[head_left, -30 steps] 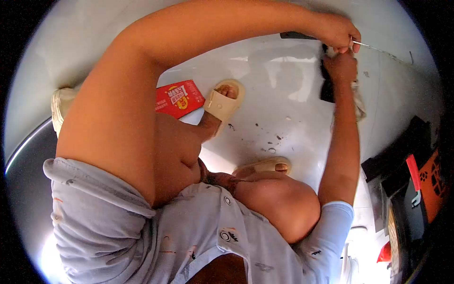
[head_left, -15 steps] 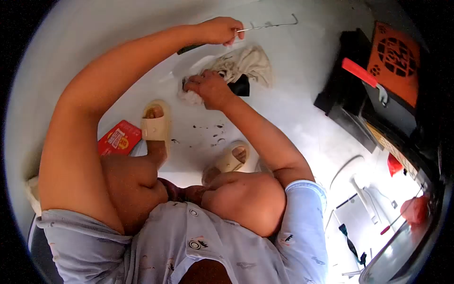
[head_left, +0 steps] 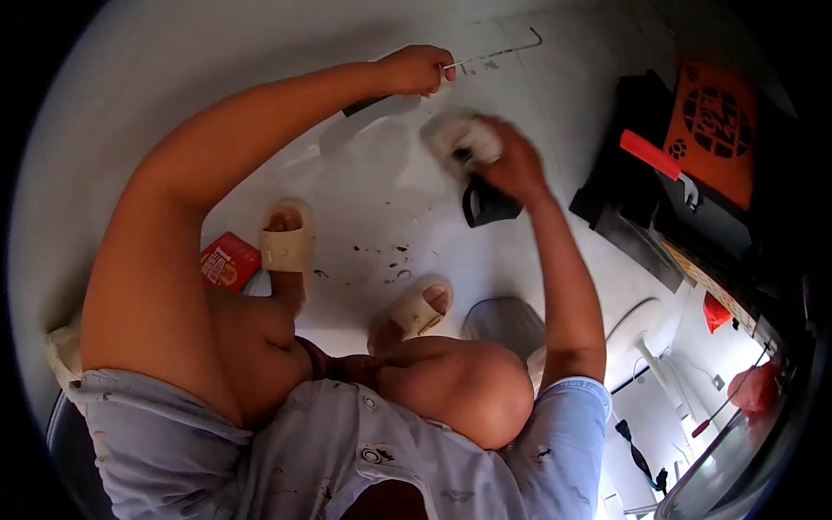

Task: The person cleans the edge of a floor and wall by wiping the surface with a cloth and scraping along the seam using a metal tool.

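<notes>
My left hand [head_left: 420,69] is closed on a thin metal rod [head_left: 494,57] whose hooked end points right. Below and to the right, my right hand [head_left: 516,165] grips a pale cloth [head_left: 461,143], blurred by motion. Just under that hand is a black object [head_left: 491,204]; whether it is touched or lies on the floor, I cannot tell. Partly hidden behind my left wrist is a dark flat thing [head_left: 368,105]. Small dark bits [head_left: 401,249] are scattered on the pale floor [head_left: 347,199] between my hands and my feet.
My feet wear cream slippers [head_left: 286,247]. A red box [head_left: 230,262] is beside the left one. At the right stand a black unit with an orange patterned panel [head_left: 712,130] and a red-handled tool [head_left: 650,154]. A grey rounded object [head_left: 504,322] sits beside my right knee.
My right hand has moved right with the pale cloth, away from the spot where it was low over the floor. My left hand keeps the rod. The view has shifted since the earliest frame.
</notes>
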`<action>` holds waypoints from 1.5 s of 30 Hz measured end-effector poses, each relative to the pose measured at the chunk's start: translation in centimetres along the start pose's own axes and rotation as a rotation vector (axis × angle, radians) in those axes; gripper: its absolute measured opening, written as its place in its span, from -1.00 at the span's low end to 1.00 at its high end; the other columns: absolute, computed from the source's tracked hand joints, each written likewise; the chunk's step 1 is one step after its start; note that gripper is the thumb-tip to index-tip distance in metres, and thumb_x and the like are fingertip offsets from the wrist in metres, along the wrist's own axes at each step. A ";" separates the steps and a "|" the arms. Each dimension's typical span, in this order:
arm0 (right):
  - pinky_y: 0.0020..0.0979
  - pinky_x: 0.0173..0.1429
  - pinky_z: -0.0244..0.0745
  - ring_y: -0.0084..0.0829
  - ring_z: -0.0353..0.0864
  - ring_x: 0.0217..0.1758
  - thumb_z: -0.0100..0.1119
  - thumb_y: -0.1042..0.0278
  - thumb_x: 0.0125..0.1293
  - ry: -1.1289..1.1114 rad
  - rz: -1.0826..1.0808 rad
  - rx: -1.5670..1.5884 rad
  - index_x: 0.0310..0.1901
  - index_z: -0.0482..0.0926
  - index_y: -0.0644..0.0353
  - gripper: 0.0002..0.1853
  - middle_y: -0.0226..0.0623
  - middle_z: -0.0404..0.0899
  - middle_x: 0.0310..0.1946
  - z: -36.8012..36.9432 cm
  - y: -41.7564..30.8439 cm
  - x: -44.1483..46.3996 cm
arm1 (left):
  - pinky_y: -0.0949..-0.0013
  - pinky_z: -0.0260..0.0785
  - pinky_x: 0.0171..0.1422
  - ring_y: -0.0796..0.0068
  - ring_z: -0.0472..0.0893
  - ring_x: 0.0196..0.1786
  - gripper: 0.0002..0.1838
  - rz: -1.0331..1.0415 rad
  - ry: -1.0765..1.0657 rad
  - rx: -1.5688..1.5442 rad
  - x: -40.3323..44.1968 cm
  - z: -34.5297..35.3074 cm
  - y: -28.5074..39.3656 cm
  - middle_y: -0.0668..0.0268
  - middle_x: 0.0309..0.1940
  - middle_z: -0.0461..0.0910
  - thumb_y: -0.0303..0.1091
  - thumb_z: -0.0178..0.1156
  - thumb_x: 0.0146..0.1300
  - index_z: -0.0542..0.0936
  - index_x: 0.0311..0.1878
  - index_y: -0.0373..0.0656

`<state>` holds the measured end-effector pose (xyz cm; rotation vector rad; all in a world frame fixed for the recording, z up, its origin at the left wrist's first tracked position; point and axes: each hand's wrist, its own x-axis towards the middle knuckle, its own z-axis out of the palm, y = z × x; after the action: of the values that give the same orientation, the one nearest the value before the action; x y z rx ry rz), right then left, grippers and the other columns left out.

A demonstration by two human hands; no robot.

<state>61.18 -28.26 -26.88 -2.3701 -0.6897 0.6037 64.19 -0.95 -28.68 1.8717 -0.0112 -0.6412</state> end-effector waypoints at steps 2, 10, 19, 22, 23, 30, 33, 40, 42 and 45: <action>-0.19 0.32 0.50 -0.07 0.61 0.23 0.55 0.24 -0.02 0.152 0.080 0.037 0.28 0.55 0.05 -0.27 -0.13 0.64 0.17 -2.5 3.5 2.7 | 0.33 0.41 -0.22 0.50 0.53 -0.37 -0.79 -0.043 0.025 -0.001 -0.9 -1.1 0.2 0.31 -0.45 0.54 -0.48 -0.07 0.43 0.57 -0.03 -0.16; 0.08 0.40 0.38 0.07 0.42 0.41 0.48 -0.08 0.09 0.143 0.309 -0.427 0.43 0.41 -0.02 -0.14 -0.12 0.44 0.37 1.5 6.5 11.6 | 0.34 0.37 -0.27 0.53 0.50 -0.38 -0.75 -0.124 0.038 -0.011 -1.6 -2.3 -2.3 0.34 -0.45 0.54 -0.47 -0.12 0.42 0.55 -0.01 -0.15; -0.04 0.15 0.52 -0.06 0.59 0.15 0.40 0.00 0.18 0.053 0.069 -0.613 0.35 0.50 -0.13 -0.33 -0.23 0.54 0.18 9.3 0.8 10.2 | 0.32 0.41 -0.24 0.50 0.50 -0.39 -0.80 -0.084 0.061 -0.012 -0.2 -2.2 -3.9 0.28 -0.45 0.53 -0.56 -0.05 0.44 0.57 -0.05 -0.25; -0.02 0.16 0.57 -0.02 0.57 0.18 0.27 -0.15 0.32 0.193 0.529 -0.716 0.39 0.44 -0.14 -0.35 -0.19 0.49 0.24 2.2 4.5 12.8 | 0.30 0.41 -0.22 0.49 0.50 -0.39 -0.79 -0.131 0.043 -0.136 -0.8 -2.3 -4.8 0.28 -0.45 0.53 -0.55 -0.08 0.44 0.56 -0.04 -0.25; -0.04 0.15 0.57 -0.01 0.56 0.20 0.28 -0.14 0.32 0.250 0.676 -0.659 0.39 0.43 -0.15 -0.36 -0.19 0.47 0.27 0.3 6.5 13.7 | 0.30 0.41 -0.21 0.49 0.50 -0.40 -0.79 -0.144 0.038 -0.134 -1.2 -2.4 -4.7 0.29 -0.46 0.53 -0.55 -0.08 0.44 0.56 -0.04 -0.25; -0.01 0.12 0.59 -0.05 0.58 0.19 0.30 -0.15 0.33 0.175 0.585 -0.820 0.41 0.40 -0.17 -0.34 -0.19 0.47 0.23 -0.1 8.5 12.3 | 0.35 0.34 -0.23 0.53 0.46 -0.40 -0.78 -0.181 0.011 -0.146 -0.8 -2.5 -4.9 0.34 -0.48 0.49 -0.54 -0.08 0.42 0.56 -0.03 -0.22; -0.04 0.13 0.56 -0.05 0.54 0.19 0.45 -0.13 0.17 0.127 0.430 -0.687 0.40 0.41 -0.17 -0.23 -0.22 0.45 0.27 3.6 4.4 9.5 | 0.35 0.33 -0.27 0.54 0.45 -0.39 -0.78 -0.135 -0.013 -0.232 1.1 -1.7 -4.9 0.36 -0.47 0.49 -0.51 -0.08 0.44 0.56 -0.02 -0.20; 0.05 0.08 0.56 0.03 0.57 0.08 0.55 0.09 0.05 0.218 0.284 -0.413 0.31 0.44 -0.09 -0.24 -0.22 0.52 0.14 6.0 2.6 5.7 | 0.36 0.38 -0.31 0.53 0.50 -0.39 -0.73 -0.167 -0.053 -0.367 4.6 1.8 0.4 0.34 -0.45 0.52 -0.39 -0.17 0.56 0.54 0.04 -0.20; 0.00 0.11 0.56 0.02 0.58 0.08 0.55 0.11 0.05 0.186 0.296 -0.374 0.34 0.44 -0.09 -0.22 -0.20 0.52 0.16 5.6 2.5 5.2 | 0.36 0.40 -0.33 0.52 0.55 -0.40 -0.72 -0.137 -0.075 -0.386 5.3 2.9 1.3 0.32 -0.45 0.55 -0.42 -0.20 0.56 0.53 0.05 -0.22; 0.00 0.14 0.57 0.03 0.59 0.09 0.57 0.11 0.04 0.204 0.239 -0.273 0.36 0.43 -0.10 -0.19 -0.18 0.52 0.17 5.2 3.1 4.6 | 0.36 0.40 -0.36 0.52 0.55 -0.43 -0.73 -0.114 -0.101 -0.372 5.6 3.8 1.9 0.32 -0.48 0.55 -0.41 -0.19 0.55 0.52 0.06 -0.23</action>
<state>62.84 -25.50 -33.73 -2.7465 -0.4233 0.3748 67.90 -6.67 -30.39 1.4877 0.1413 -0.7598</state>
